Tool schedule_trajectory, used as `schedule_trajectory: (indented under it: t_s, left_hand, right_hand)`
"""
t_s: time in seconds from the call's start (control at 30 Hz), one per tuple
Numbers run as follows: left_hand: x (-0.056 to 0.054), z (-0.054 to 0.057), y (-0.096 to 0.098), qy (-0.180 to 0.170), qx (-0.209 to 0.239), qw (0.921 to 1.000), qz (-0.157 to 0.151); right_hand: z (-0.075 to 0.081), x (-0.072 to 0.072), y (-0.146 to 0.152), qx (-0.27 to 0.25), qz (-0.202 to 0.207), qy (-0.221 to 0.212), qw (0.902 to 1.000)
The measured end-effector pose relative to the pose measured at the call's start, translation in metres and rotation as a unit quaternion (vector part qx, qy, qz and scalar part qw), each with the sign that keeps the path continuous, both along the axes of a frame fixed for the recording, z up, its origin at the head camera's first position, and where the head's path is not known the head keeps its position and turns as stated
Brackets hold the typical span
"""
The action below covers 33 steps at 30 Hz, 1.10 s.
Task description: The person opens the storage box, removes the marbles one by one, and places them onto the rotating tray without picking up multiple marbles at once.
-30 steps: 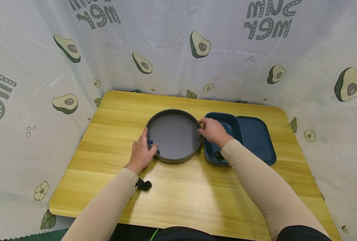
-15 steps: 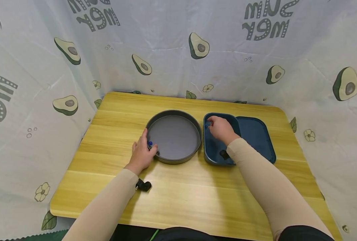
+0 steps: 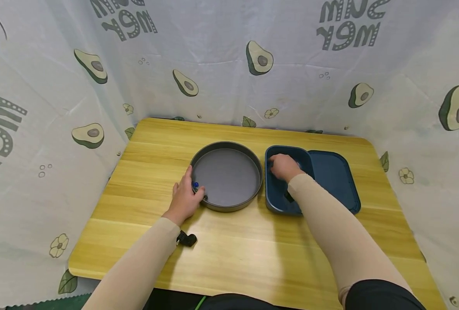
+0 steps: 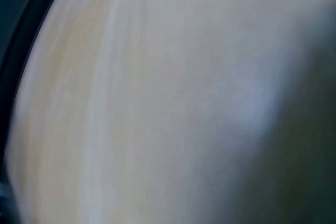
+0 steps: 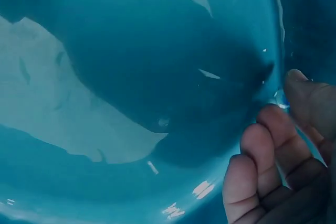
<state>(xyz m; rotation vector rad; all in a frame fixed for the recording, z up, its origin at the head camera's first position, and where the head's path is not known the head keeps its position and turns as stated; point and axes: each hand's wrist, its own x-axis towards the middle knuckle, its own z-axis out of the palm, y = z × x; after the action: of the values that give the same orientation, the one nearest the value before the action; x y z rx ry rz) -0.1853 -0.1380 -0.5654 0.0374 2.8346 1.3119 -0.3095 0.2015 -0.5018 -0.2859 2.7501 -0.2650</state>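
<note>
A round grey cake pan (image 3: 229, 172) sits in the middle of the table. My left hand (image 3: 184, 200) rests at its left rim, fingers straight and spread, thumb over the edge. Between thumb and forefinger, small blue marbles (image 3: 196, 184) lie against the inner wall. My right hand (image 3: 285, 167) reaches into the blue rectangular box (image 3: 277, 204) to the right of the pan. In the right wrist view its thumb and fingertips pinch a small glassy bead, probably a marble (image 5: 282, 99), mostly hidden by the fingers. The left wrist view is blurred and shows only skin or sleeve.
A flat blue lid (image 3: 335, 176) lies right of the box, against its side. Beneath everything is a wooden table (image 3: 229, 249). A printed curtain (image 3: 221, 60) hangs behind it. Dark wrist cameras (image 3: 186, 239) stick out by the wrists.
The right hand has gone from the pan's right rim over to the blue box and down inside it. The left hand stays at the pan's left rim.
</note>
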Motion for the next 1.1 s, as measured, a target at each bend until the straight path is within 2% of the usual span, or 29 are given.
schedule_trajectory:
  t_s: [0.17, 0.27, 0.47, 0.67, 0.93, 1.1]
  left_hand:
    - [0.001, 0.002, 0.002, 0.0, -0.001, 1.0, -0.003]
    - [0.001, 0.003, 0.003, 0.0, 0.004, 1.0, -0.004]
    - [0.002, 0.004, 0.003, 0.0, 0.006, 1.0, -0.003]
    - [0.002, 0.002, 0.001, 0.001, 0.0, 1.0, 0.0]
    - [0.001, 0.001, 0.001, -0.002, -0.005, 1.0, -0.001]
    - [0.002, 0.0, 0.001, -0.001, -0.003, 1.0, -0.001]
  right_hand:
    - [-0.007, 0.0, 0.003, 0.02, 0.037, 0.029, 0.9987]
    - [-0.007, 0.003, 0.003, 0.015, 0.042, 0.035, 0.9984]
    - [0.005, 0.012, 0.005, -0.038, 0.006, 0.036, 0.9986]
    - [0.023, 0.02, 0.005, -0.092, -0.03, 0.06, 0.9935]
    - [0.036, 0.029, -0.006, -0.156, -0.022, 0.101, 0.9823]
    - [0.042, 0.036, -0.019, -0.186, -0.019, 0.106, 0.9765]
